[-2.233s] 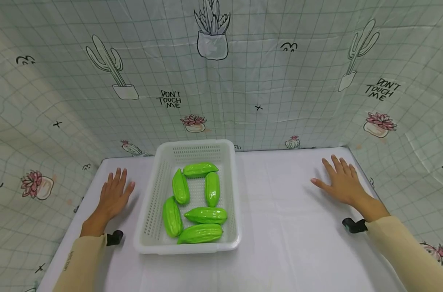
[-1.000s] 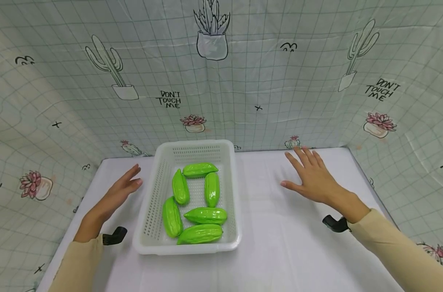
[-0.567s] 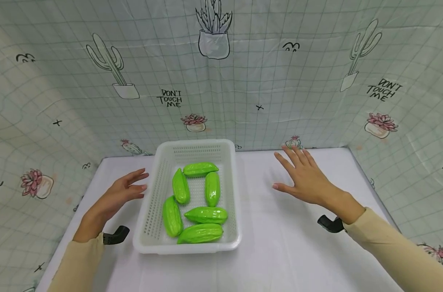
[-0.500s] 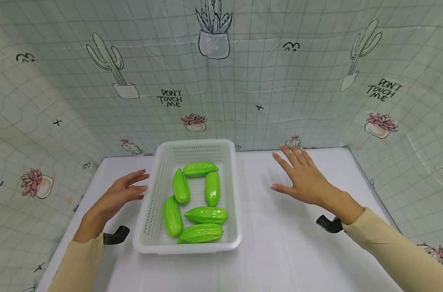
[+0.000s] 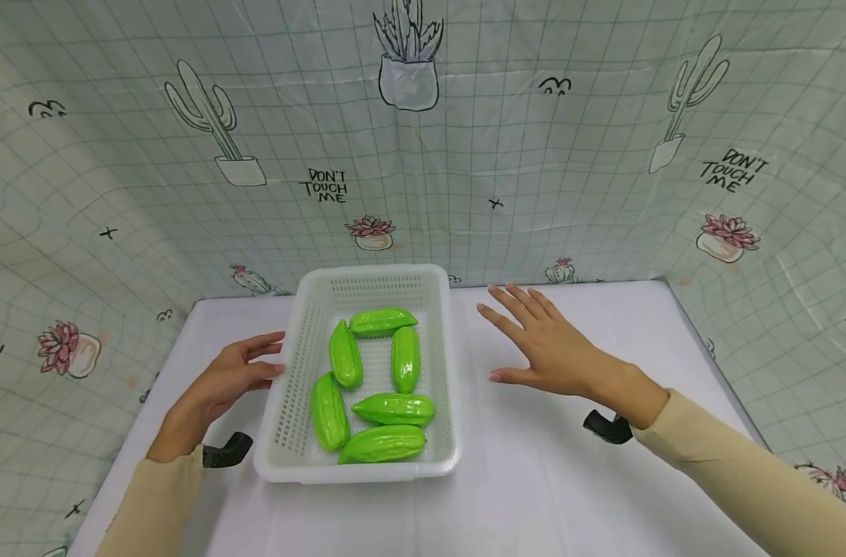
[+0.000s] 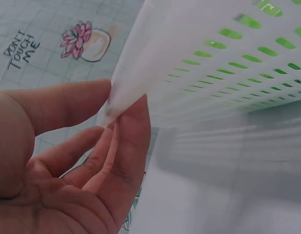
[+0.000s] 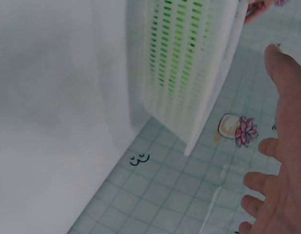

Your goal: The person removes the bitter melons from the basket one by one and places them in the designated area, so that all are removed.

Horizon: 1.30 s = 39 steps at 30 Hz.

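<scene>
A white perforated plastic basket [image 5: 358, 473] stands left of centre on the table, with several glossy green ridged gourds [image 5: 392, 409] inside. At the basket's left side, my left hand [image 5: 229, 377] holds the rim. The left wrist view has its thumb [image 6: 77, 104] against the outer edge of the rim and its fingers [image 6: 128, 141] below. My right hand [image 5: 555, 352] hovers to the right of the basket, apart from it, with fingers spread and holding nothing. In the right wrist view, the basket's side wall [image 7: 177, 63] faces this hand.
A white cloth covers the table [image 5: 520, 480]. Behind and on both sides hangs a grid-patterned curtain [image 5: 506, 139] with printed cacti and lettering. A black wrist camera [image 5: 607, 427] sits below the right wrist, another camera [image 5: 227, 450] below the left.
My left hand has risen from the table and come to the basket's left rim. The right hand has moved leftward from the table's right edge toward the basket. Basket and gourds stay put.
</scene>
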Tool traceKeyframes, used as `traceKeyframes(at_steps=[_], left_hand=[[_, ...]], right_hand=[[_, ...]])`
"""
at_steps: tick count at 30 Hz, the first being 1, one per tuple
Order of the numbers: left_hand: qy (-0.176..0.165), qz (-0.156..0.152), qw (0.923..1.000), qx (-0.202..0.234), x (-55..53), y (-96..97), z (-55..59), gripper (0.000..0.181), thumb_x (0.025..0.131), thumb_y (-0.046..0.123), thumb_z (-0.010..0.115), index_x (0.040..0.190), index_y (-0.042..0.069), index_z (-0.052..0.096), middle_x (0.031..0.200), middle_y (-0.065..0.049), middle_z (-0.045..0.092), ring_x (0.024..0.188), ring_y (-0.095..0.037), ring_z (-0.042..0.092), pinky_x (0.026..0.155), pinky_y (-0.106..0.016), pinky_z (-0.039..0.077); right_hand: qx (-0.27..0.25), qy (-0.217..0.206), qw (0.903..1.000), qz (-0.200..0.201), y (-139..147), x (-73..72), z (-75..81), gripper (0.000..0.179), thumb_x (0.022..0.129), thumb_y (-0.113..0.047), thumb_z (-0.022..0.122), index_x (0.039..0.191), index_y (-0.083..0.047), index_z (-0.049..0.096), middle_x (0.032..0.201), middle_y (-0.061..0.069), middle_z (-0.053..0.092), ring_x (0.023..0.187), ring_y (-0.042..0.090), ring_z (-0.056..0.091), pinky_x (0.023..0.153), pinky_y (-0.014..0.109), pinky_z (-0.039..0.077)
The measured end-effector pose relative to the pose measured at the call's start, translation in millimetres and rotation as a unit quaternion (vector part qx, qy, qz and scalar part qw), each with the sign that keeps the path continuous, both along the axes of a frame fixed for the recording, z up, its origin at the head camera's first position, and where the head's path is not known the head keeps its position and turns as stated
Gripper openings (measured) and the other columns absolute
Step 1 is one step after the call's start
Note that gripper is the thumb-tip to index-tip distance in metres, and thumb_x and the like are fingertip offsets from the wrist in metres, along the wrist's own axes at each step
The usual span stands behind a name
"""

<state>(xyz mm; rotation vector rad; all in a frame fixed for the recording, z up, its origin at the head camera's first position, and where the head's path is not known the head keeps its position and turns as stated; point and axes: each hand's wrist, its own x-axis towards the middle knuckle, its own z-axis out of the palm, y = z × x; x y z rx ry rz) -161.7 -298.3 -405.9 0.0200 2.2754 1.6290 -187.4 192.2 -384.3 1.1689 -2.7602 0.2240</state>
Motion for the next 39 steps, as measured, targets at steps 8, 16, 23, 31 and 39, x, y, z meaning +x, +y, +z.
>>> traceKeyframes(at_steps=[8, 16, 23, 31, 39], left_hand=[[-0.009, 0.016, 0.9998, -0.007, 0.4, 0.3, -0.8, 0.074, 0.102, 0.003, 0.065, 0.164, -0.007, 0.026, 0.16, -0.034, 0.035, 0.095, -0.006, 0.068, 0.083, -0.026, 0.058], [-0.011, 0.022, 0.9997, -0.005, 0.6, 1.5, -0.2, 0.073, 0.103, 0.003, 0.065, 0.164, -0.007, 0.026, 0.158, -0.034, 0.036, 0.094, -0.007, 0.068, 0.081, -0.025, 0.059], [-0.014, 0.024, 0.9996, -0.005, 0.6, 2.2, -0.4, 0.073, 0.103, 0.002, 0.065, 0.164, -0.007, 0.026, 0.158, -0.034, 0.036, 0.094, -0.007, 0.067, 0.08, -0.025, 0.058], [-0.014, 0.02, 0.9997, 0.006, 0.2, 2.4, 0.8, 0.073, 0.103, 0.002, 0.065, 0.164, -0.007, 0.026, 0.157, -0.034, 0.036, 0.093, -0.006, 0.067, 0.079, -0.025, 0.058], [-0.016, 0.022, 0.9996, 0.01, -0.2, 1.9, -1.4, 0.073, 0.103, 0.002, 0.065, 0.164, -0.007, 0.026, 0.155, -0.033, 0.037, 0.093, -0.007, 0.067, 0.078, -0.025, 0.058]], right_hand=[[0.022, 0.014, 0.9972, 0.07, -27.8, -3.3, 5.8, 0.097, 0.091, -0.057, 0.078, 0.165, -0.011, 0.035, 0.171, 0.021, 0.027, 0.157, 0.044, 0.026, 0.126, 0.061, 0.02], [0.046, 0.041, 0.9869, 0.149, -56.0, -6.1, 13.9, 0.098, 0.088, -0.055, 0.082, 0.163, -0.008, 0.04, 0.168, 0.021, 0.033, 0.155, 0.043, 0.033, 0.125, 0.059, 0.025], [0.089, 0.041, 0.9768, 0.19, -79.8, -9.5, 16.7, 0.098, 0.086, -0.052, 0.085, 0.163, -0.011, 0.04, 0.169, 0.019, 0.032, 0.154, 0.04, 0.034, 0.126, 0.056, 0.026], [0.139, 0.045, 0.9646, 0.22, -103.3, -12.7, 19.7, 0.101, 0.086, -0.052, 0.086, 0.164, -0.013, 0.037, 0.17, 0.016, 0.031, 0.156, 0.036, 0.032, 0.128, 0.051, 0.024], [0.188, 0.015, 0.9544, 0.231, -125.8, -11.2, 24.8, 0.103, 0.086, -0.052, 0.086, 0.167, -0.018, 0.032, 0.172, 0.011, 0.028, 0.158, 0.032, 0.029, 0.129, 0.048, 0.021]])
